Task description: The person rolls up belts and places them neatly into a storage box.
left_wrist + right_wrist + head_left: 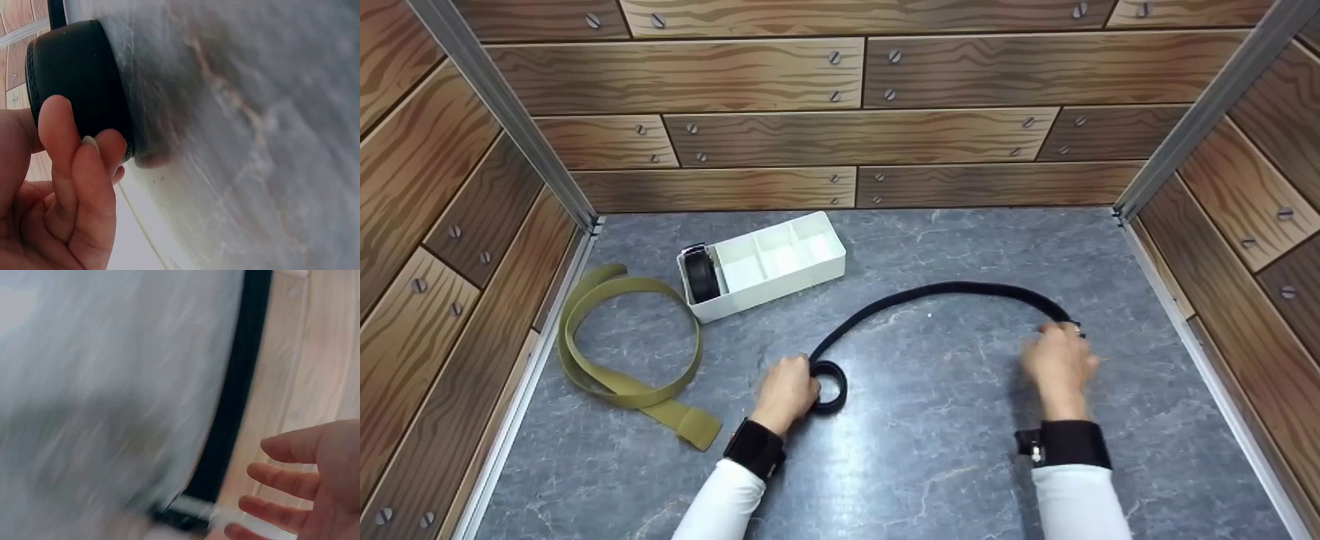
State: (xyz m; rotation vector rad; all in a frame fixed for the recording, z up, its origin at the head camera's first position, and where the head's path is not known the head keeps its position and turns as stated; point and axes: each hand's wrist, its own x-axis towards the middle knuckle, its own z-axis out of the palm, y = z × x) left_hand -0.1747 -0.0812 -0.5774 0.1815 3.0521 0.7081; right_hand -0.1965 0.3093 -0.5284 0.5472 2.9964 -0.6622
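A black belt [952, 288] arcs across the grey surface, its near end wound into a small coil [840, 390]. My left hand [786, 391] grips that coil; in the left wrist view the thumb and curled fingers [93, 185] hold the smooth black band [79, 73]. At the far right end is the metal buckle [183, 517], blurred in the right wrist view. My right hand [1059, 361] is beside this end, blurred by motion. Its fingers [284, 481] are spread and loosely extended, apart from the strap in the right wrist view.
A white divided box [780, 289] stands at the back, with a rolled black belt [703, 277] in its left compartment. Left of it lies an olive webbing belt [699, 427] in a loose loop. Wood-patterned walls [765, 75] enclose the back and sides.
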